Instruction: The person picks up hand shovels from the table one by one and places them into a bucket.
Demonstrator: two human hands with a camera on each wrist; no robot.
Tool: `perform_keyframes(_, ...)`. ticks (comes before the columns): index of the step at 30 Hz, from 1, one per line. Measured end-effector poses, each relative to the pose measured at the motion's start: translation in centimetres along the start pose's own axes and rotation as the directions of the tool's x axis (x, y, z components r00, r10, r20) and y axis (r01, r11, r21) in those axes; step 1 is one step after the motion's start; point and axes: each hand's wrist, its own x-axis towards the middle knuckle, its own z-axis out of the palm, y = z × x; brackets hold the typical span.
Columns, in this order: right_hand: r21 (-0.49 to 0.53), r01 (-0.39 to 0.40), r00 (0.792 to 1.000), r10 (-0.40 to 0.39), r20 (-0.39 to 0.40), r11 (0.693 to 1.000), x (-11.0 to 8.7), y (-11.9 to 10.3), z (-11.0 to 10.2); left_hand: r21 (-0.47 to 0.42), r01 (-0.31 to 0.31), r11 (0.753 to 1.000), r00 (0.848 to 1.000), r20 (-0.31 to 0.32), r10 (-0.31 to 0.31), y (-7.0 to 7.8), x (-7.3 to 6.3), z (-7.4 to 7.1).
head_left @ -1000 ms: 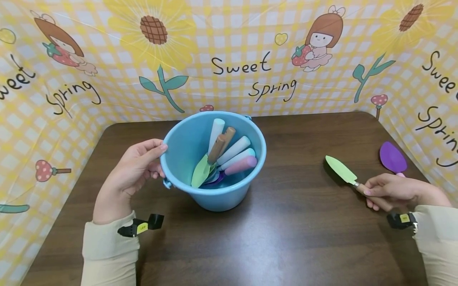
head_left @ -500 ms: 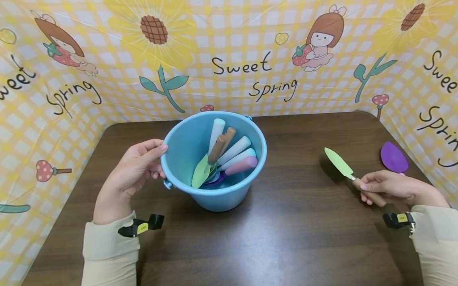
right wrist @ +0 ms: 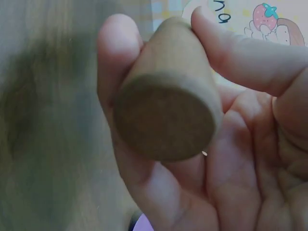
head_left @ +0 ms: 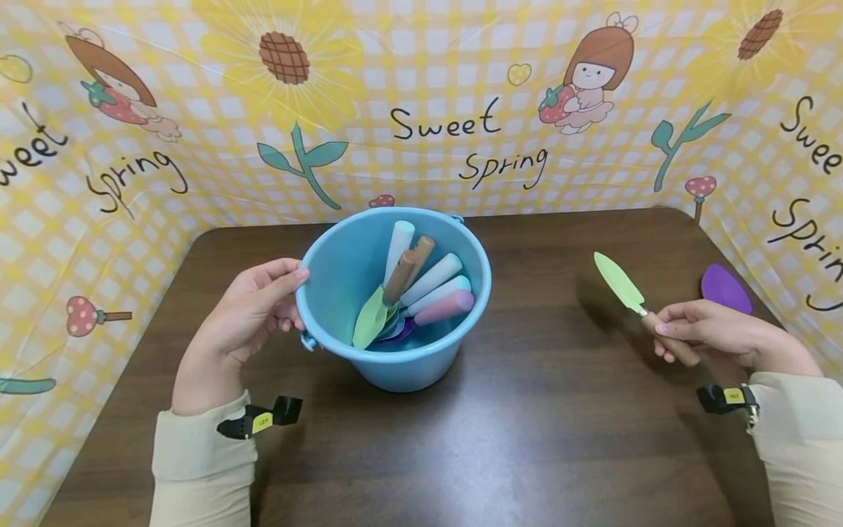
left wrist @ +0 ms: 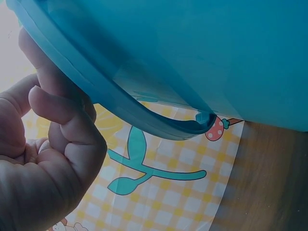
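In the head view a blue bucket (head_left: 410, 375) stands tilted slightly toward me. My left hand (head_left: 246, 311) pinches its left rim between thumb and fingers; the left wrist view shows that hand beside the rim and the curved side handle (left wrist: 166, 130). Inside the bucket lie several small shovels, including a green blade (head_left: 370, 319) and a pink handle (head_left: 445, 307). On the right, my right hand (head_left: 718, 331) grips a small hand trowel (head_left: 617, 281) by its wooden handle, the pale green blade pointing away and left. The right wrist view shows the round handle end (right wrist: 166, 122) between the fingers.
A purple shovel head (head_left: 727, 288) lies on the dark wooden table (head_left: 527, 439) behind my right hand, which hides part of it. A yellow checked cloth (head_left: 448, 66) with printed figures rises along the table's back and sides.
My right hand has moved a little left and away from me, raising the trowel off the table. The left hand and bucket have stayed in place.
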Motion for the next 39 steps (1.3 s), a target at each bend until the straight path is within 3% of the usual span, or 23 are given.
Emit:
perform_keyframes(10,0.033,0.018,0.999,-0.017,-0.037,0.999,0.8,-1.8,0.2,-0.015,0.004,1.000,1.000,0.004,-0.004,0.0,0.0,0.0)
perform_keyframes(14,-0.001,0.008,0.999,-0.008,-0.046,1.000,1.0,-3.3,0.3,-0.018,0.004,1.000,1.000,0.010,-0.003,-0.1,-0.1,0.0)
perform_keyframes(22,-0.053,0.073,0.997,-0.075,-0.025,0.996,1.7,-7.0,0.1,0.002,-0.019,1.000,1.000,0.019,0.019,0.0,0.0,0.0)
perform_keyframes(29,-0.192,0.058,0.993,-0.076,-0.087,0.980,2.4,-10.3,0.6,-0.009,-0.009,1.000,1.000,0.017,0.009,0.0,0.1,0.1)
perform_keyframes(39,-0.269,0.132,0.990,-0.140,-0.009,0.954,3.1,-13.4,0.9,0.003,-0.012,1.000,1.000,0.012,0.012,0.0,0.1,0.0)
